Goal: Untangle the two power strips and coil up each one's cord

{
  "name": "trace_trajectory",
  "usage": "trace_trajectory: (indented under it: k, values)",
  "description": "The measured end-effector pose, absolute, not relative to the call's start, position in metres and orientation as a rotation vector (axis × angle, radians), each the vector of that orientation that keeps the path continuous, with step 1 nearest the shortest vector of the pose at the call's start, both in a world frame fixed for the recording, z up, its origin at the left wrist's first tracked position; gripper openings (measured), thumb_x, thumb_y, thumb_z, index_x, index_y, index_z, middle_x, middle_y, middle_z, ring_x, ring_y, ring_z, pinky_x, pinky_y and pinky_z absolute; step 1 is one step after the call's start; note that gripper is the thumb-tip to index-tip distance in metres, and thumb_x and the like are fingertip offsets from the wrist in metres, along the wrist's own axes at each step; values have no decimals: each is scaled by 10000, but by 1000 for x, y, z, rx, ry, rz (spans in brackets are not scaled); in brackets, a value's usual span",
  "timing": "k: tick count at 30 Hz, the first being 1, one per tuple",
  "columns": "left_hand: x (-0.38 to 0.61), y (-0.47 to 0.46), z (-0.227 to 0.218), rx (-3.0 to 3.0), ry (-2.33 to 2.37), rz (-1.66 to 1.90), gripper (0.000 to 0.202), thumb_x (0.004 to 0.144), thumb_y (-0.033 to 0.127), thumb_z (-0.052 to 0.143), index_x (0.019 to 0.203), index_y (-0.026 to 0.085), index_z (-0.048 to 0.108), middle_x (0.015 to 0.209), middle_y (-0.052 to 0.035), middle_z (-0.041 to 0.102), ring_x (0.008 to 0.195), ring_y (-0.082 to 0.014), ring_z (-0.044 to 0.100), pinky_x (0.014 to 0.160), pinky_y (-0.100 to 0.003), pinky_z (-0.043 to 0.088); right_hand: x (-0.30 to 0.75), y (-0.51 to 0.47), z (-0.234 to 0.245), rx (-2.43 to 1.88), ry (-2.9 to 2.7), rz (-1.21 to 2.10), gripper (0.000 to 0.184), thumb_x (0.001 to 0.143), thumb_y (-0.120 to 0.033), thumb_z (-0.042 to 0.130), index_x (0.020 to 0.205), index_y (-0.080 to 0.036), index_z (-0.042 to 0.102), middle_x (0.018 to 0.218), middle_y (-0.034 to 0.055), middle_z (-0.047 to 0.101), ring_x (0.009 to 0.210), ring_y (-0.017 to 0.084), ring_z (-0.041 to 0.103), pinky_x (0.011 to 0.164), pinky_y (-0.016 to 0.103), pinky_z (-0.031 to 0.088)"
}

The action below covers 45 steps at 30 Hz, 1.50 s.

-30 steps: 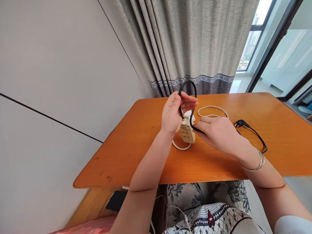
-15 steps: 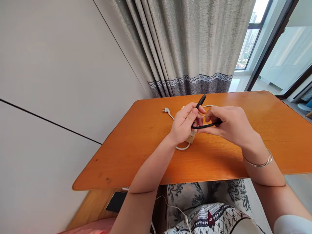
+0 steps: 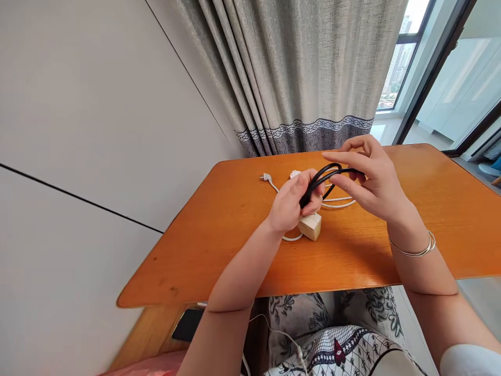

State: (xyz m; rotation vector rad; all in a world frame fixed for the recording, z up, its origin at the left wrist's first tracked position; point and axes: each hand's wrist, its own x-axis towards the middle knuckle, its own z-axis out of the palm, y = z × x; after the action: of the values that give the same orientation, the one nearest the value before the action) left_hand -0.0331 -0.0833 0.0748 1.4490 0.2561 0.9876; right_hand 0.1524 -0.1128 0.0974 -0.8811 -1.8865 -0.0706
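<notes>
A black cable [image 3: 321, 178] is gathered in loops above the table. My left hand [image 3: 291, 201] is closed around the looped part, thumb on top. My right hand [image 3: 373, 175] is to the right with its index finger and thumb apart; the cable runs between them into its palm, where the curled lower fingers seem to hold it. Just below my left hand a pale block [image 3: 311, 227] lies on the table, partly covered by the hand. A white cord [image 3: 338, 205] curves around it, with a white plug [image 3: 267, 177] on the left.
The orange-brown wooden table [image 3: 219, 224] has rounded corners. A white piece [image 3: 295, 174] lies behind my left hand. Grey curtains [image 3: 313, 78] hang at the far edge, and a white wall panel [image 3: 78, 130] is on the left. A dark phone-like object [image 3: 188, 324] lies below the table.
My right hand has risen and its index finger and thumb have spread apart. More black cable now lies looped in my left hand. The pale block shows more.
</notes>
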Motion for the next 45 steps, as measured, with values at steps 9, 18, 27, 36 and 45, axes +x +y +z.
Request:
trace_trajectory:
  k: [9,18,27,36,45]
  values:
    - [-33,-89,85,1298,267,861,617,874,709,612,629,207,349,401,98,304,344,-37,200,374,-185,220,148,-107,94,-881,-1868,-173,240,1001,-363,575,968,-214,760,746,15,644,649,126,534,649,267,445]
    - [-34,-91,95,1183,374,733,512,948,632,557,713,187,465,461,93,316,348,-27,151,350,-170,112,147,-103,92,-880,-1925,-47,239,999,-339,554,1018,-203,748,793,34,694,682,145,572,669,280,459]
    - [-73,-79,118,915,297,1294,483,1084,476,305,680,220,368,463,97,136,371,-78,12,337,-243,109,155,-92,89,-1015,-2016,589,374,984,-248,484,1328,-140,582,716,-24,606,612,115,574,617,255,473]
    - [-105,-61,127,955,254,1692,454,1089,466,290,706,237,379,508,60,84,433,-120,14,395,-313,73,171,-73,80,-1126,-1789,161,317,997,-268,492,1264,-196,649,763,2,617,684,143,578,656,280,464]
    - [-74,-65,123,967,363,1608,571,1063,549,335,604,211,304,399,74,203,335,-76,137,354,-238,134,136,-127,88,-1193,-2223,-382,351,1036,-329,484,1244,-191,731,833,67,710,670,155,597,582,276,370]
